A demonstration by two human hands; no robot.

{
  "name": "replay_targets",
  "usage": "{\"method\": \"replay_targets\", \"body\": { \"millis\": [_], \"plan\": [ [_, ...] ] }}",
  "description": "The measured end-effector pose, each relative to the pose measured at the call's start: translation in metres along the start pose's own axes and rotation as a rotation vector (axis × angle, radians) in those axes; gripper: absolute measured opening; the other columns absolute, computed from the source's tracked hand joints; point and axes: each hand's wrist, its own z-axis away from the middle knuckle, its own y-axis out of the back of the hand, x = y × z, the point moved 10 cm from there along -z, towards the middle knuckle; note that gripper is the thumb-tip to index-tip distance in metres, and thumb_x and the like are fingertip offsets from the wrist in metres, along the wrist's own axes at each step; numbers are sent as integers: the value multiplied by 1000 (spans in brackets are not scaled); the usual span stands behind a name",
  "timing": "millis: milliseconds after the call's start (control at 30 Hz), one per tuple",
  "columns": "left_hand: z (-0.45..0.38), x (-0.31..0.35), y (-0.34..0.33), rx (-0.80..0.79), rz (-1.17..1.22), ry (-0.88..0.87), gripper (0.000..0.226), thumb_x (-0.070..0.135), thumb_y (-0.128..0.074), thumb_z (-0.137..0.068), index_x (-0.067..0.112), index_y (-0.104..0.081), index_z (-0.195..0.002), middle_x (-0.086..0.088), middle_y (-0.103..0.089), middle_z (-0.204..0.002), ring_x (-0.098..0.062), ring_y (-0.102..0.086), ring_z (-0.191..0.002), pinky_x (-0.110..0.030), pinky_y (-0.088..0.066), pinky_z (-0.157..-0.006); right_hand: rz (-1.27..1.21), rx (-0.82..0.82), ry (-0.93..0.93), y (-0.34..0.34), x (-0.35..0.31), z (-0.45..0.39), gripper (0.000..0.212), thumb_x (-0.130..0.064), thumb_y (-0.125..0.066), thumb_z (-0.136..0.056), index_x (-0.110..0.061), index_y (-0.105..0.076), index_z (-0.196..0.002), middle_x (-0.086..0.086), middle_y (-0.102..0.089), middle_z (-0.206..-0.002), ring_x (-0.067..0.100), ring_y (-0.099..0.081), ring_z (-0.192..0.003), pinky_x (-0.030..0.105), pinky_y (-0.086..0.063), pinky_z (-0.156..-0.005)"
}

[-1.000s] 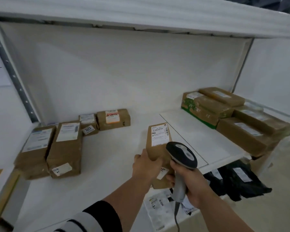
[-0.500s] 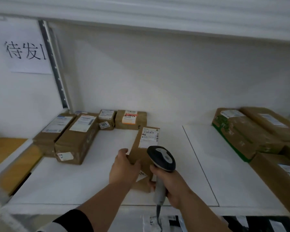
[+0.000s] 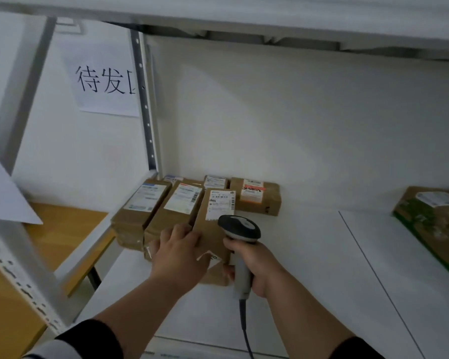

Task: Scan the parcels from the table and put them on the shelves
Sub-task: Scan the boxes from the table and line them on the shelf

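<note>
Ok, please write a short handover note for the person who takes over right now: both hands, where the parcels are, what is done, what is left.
Left hand: on the near end of the parcel, fingers over its left edge.
Right hand: grips the scanner, fingers also against the parcel's right side.
Parcel: on the shelf, beside the row of parcels at the left; its label faces up.
Done: several parcels lie on the shelf.
Left: let go of this one. Whether it was scanned cannot be told, nor how many remain on the table.
</note>
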Motion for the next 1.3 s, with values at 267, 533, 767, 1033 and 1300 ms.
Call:
{"method": "replay_targets", "body": {
  "millis": [267,533,767,1033,1300],
  "plan": [
    [-36,-36,-3,-7,-11,-78,55,48,-48,-94,47,-33,-147,19,-37,-145,-16,-28,-137,-42,-12,-116,-124,70,-3,-33,-9,-30,30,-21,-78,-84,-12,-67,-111,17,-74,-100,33,-69,-88,42,-59,-79],
    [-39,-40,-15,-52,8,-118,72,48,-48,-94,43,-11,-155,15,-29,-152,-18,-20,-142,-44,-11,-119,-190,108,66,-37,-12,-29,29,-22,-76,-86,-15,-67,-112,13,-76,-96,30,-72,-87,38,-59,-72],
    [-6,-54,-11,-38,83,-62,79,48,-47,-93,43,3,-154,5,-13,-158,-27,-8,-147,-49,-11,-119,-177,203,158,-28,-6,6,21,-25,-77,-86,-21,-63,-101,9,-72,-99,31,-70,-95,43,-58,-86],
    [83,-69,4,-30,112,19,72,47,-52,-95,42,-10,-154,8,-16,-159,-21,-15,-147,-42,-19,-118,-73,95,181,-50,14,68,20,-23,-73,-89,-15,-66,-106,7,-71,-97,29,-74,-85,37,-55,-72],
    [164,-136,7,-92,142,176,64,45,-50,-96,37,-24,-154,9,-30,-156,-18,-25,-144,-42,-25,-118,199,-141,58,-133,78,123,23,-27,-72,-90,-5,-70,-98,10,-72,-82,23,-73,-72,33,-53,-66]
  ]
}}
